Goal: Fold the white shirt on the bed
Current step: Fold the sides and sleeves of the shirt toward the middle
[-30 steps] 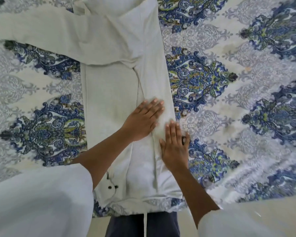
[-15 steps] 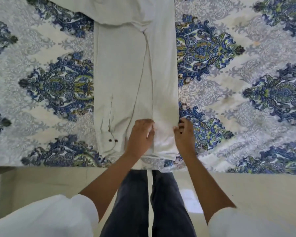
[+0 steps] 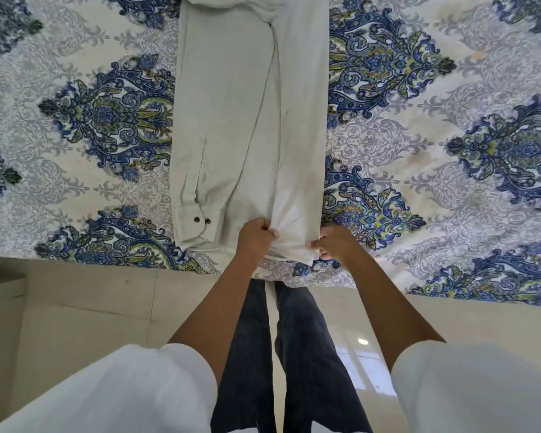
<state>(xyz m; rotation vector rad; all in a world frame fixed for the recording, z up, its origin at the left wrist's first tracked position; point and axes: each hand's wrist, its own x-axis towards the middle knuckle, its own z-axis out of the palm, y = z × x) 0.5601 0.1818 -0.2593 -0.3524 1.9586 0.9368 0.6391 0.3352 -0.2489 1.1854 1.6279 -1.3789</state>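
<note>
We are pinching the hem [image 3: 289,255] of the shirt [image 3: 250,120] in left hand [image 3: 254,238] and right hand [image 3: 335,245], both curled, risking dragging the folded sleeve [image 3: 197,182] askew if lifting unevenly.

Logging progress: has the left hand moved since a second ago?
Yes. The left hand came back toward the near edge of the bed, from beyond the cuff buttons to beside them, now gripping the white shirt.

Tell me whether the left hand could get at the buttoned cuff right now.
Probably, once it lets go: the left hand grips the white shirt just beside the cuff, which lies uncovered on top.
</note>
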